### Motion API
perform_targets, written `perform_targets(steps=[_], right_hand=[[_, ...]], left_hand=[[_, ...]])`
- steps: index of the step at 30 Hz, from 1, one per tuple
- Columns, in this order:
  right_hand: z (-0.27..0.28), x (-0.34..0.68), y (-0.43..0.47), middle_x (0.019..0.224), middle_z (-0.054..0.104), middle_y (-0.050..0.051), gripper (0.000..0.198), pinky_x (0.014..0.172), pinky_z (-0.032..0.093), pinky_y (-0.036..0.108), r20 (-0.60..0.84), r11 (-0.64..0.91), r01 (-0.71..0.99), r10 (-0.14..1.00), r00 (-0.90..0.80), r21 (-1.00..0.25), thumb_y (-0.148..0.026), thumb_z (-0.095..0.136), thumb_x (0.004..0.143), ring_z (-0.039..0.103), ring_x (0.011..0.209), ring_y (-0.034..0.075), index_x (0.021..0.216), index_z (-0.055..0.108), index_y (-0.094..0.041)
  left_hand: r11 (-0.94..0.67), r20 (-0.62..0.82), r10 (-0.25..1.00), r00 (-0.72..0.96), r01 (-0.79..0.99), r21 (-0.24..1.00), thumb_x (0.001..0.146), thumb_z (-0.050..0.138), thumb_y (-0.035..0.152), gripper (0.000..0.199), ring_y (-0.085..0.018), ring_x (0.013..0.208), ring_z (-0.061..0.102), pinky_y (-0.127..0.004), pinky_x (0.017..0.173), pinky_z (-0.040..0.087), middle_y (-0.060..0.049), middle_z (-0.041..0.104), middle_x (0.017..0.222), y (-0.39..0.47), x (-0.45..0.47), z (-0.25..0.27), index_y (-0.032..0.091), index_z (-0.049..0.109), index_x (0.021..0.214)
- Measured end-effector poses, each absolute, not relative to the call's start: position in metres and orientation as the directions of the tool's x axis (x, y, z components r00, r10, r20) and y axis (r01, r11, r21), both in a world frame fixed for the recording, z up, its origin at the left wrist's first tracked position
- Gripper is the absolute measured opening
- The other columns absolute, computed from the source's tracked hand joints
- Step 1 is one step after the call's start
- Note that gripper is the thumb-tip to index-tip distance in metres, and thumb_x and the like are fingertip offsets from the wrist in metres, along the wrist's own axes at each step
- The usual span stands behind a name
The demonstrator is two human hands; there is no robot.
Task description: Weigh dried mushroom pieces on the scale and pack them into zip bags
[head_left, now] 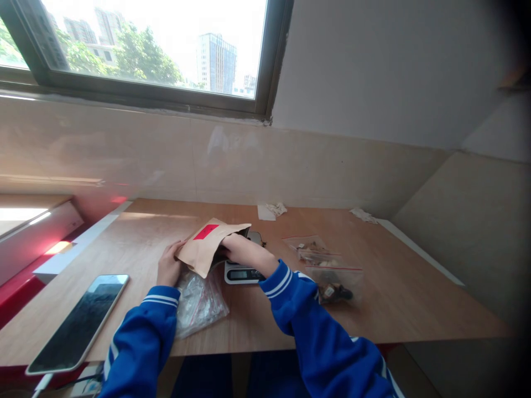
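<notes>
A brown kraft paper bag [198,251] with a red label is held tilted above the table, its mouth toward the right. My left hand [169,265] grips it by the left side. Through the mouth reaches my right hand [234,246], with its fingers hidden inside, so what they hold does not show. Partly covered by the paper bag and my right arm is a small digital scale [237,276] with a display at its front. Clear zip-lock bags [202,304] lie in a pile on the table, just below the paper bag.
Zip-lock bags with dark and brown pieces [335,292] rest right of my right forearm. A large phone or tablet [81,323] with a cable plugged in lies at the left. Crumpled paper scraps [276,209] are at the table's back edge, beneath a window.
</notes>
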State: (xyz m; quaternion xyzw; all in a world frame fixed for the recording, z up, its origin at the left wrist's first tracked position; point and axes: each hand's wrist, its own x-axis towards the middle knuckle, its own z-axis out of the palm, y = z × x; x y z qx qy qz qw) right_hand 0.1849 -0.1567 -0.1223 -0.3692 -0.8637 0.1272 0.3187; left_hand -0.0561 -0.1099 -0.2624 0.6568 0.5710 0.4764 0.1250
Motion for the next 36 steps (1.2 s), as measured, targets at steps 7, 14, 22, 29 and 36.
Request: perform_targets(steps=[7,14,22,29,36], right_hand=[[-0.079,0.231,-0.195,0.108,0.068,-0.001,0.026,0.089,0.050,0.029,0.469,0.647,0.372,0.751,-0.465,-0.666,-0.016,0.049,0.088,0.064,0.099,0.015,0.108,0.063,-0.024],[-0.134,0.275,-0.207,0.103,0.070,0.002,0.024,0.087,0.052,0.034,0.440,0.490,0.427,0.871,-0.217,-0.760,-0.019,0.053,0.086,0.066,0.097,0.019,0.105,0.066,-0.025],[-0.204,0.277,-0.192,0.104,0.070,0.006,0.026,0.087,0.049,0.034,0.440,0.527,0.689,0.838,-0.323,-0.497,-0.009,0.050,0.087,0.064,0.097,0.020,0.104,0.066,-0.022],[-0.213,0.276,-0.187,0.115,0.066,0.009,0.023,0.093,0.047,0.039,0.504,0.601,0.671,0.779,-0.373,-0.434,-0.026,0.061,0.085,0.060,0.108,0.024,0.108,0.065,-0.022],[-0.194,0.283,-0.181,0.118,0.065,0.007,0.036,0.095,0.045,0.036,0.468,0.455,0.524,0.876,-0.117,-0.720,-0.041,0.037,0.096,0.059,0.111,0.020,0.112,0.064,-0.023]], left_hand=[[-0.300,0.490,0.865,-0.107,0.672,0.677,0.063,0.049,0.019,0.044,-0.029,0.109,0.057,-0.041,0.100,0.042,-0.012,0.062,0.114,-0.106,-0.058,-0.268,0.015,0.064,0.104],[-0.277,0.468,0.879,-0.098,0.693,0.665,0.068,0.047,0.024,0.043,-0.028,0.105,0.058,-0.039,0.096,0.044,-0.013,0.062,0.112,-0.110,-0.056,-0.264,0.014,0.062,0.106],[-0.271,0.459,0.883,-0.096,0.694,0.667,0.069,0.049,0.031,0.042,-0.029,0.104,0.059,-0.041,0.095,0.045,-0.014,0.063,0.110,-0.113,-0.057,-0.259,0.013,0.062,0.104],[-0.269,0.460,0.882,-0.101,0.694,0.668,0.067,0.048,0.029,0.043,-0.029,0.105,0.058,-0.041,0.095,0.045,-0.014,0.063,0.110,-0.112,-0.056,-0.260,0.012,0.062,0.104],[-0.265,0.454,0.886,-0.094,0.701,0.662,0.071,0.049,0.034,0.044,-0.030,0.106,0.058,-0.041,0.095,0.044,-0.015,0.062,0.112,-0.112,-0.058,-0.263,0.011,0.061,0.107]])
